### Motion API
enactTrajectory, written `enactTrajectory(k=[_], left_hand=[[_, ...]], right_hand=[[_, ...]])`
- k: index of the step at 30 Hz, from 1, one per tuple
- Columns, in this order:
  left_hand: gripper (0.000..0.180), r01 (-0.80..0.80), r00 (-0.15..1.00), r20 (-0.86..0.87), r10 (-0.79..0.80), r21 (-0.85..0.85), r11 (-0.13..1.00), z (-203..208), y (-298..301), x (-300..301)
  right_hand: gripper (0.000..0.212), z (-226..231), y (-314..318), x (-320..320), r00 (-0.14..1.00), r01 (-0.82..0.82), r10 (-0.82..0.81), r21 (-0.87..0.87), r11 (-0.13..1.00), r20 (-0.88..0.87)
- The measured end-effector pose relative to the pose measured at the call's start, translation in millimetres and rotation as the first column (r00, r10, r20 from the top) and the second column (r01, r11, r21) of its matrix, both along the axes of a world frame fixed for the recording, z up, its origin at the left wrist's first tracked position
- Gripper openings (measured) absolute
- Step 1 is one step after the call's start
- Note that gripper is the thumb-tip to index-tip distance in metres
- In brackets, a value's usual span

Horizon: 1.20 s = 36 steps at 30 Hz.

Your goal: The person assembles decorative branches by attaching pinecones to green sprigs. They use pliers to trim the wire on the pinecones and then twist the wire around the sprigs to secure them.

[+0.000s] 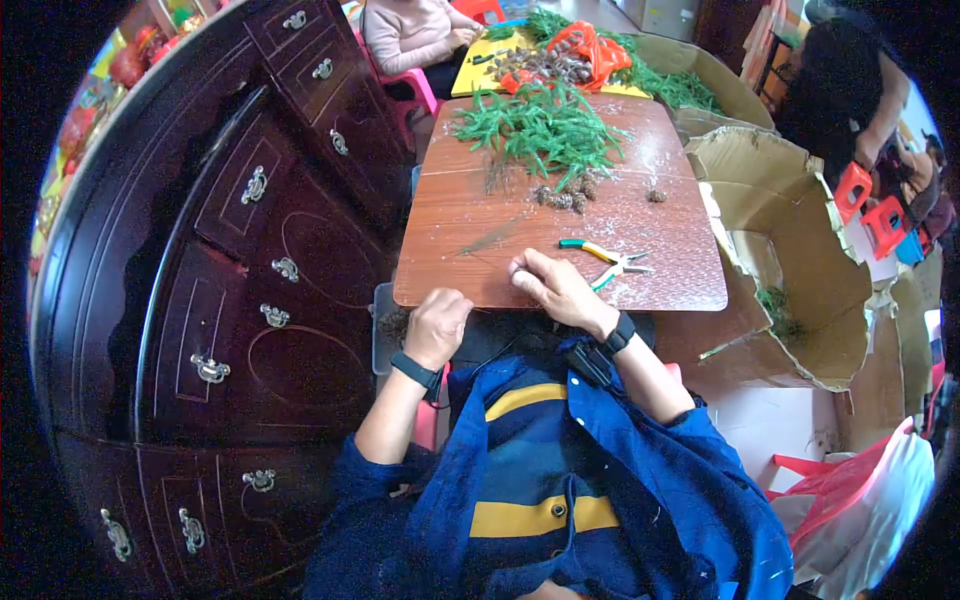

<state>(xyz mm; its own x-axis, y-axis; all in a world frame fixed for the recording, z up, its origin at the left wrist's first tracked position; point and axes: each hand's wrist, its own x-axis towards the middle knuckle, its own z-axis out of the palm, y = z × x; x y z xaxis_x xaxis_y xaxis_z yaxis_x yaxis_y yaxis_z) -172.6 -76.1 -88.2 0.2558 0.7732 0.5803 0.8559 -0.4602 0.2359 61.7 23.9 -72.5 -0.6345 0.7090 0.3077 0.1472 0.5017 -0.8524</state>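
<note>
both hands rest curled beside one pliers.

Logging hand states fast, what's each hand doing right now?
Left hand: closed in a loose fist at the near edge of the table; whether it holds anything cannot be told.
Right hand: resting on the table beside the pliers, holding nothing visible.

The surface was smooth reddish wood with a light sheen, dusted with pale crumbs. The pliers had metal tips and plastic-looking handles. The cabinet was dark glossy wood with metal pulls, the box rough matt cardboard
</note>
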Motion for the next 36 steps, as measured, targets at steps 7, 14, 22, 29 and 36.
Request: enactTrajectory(k=[7, 14, 22, 29, 36], left_hand=[[0.005, -0.011, 0.933, 0.358, 0.045, -0.095, 0.995, 34.7, -2.0, 26.4], [0.003, 0.115, 0.838, 0.545, -0.013, -0.154, 0.981, 67.7, -0.3, 62.0], [0.006, 0.151, 0.814, 0.579, -0.048, -0.131, 0.98, 56.6, 6.4, 68.4], [0.006, 0.184, 0.747, 0.664, -0.006, -0.199, 0.963, 41.9, 9.9, 66.6], [0.006, 0.199, 0.682, 0.73, 0.037, -0.235, 0.951, 38.4, 9.7, 69.0]], right_hand=[[0.024, -3.0, -10.0, 4.1, 0.97, -0.041, -0.009, -0.199, 0.979, -0.245], [0.032, 18.8, -18.0, 19.3, 0.996, 0.043, -0.046, -0.047, 0.998, -0.074], [0.039, 25.1, -19.6, 20.9, 0.992, 0.043, -0.041, 0.016, 0.999, -0.117], [0.039, 22.4, -18.2, 21.1, 0.995, 0.055, -0.044, 0.117, 0.992, -0.093], [0.037, 17.5, -20.2, 15.2, 0.99, 0.025, -0.032, -0.047, 0.999, -0.138]])
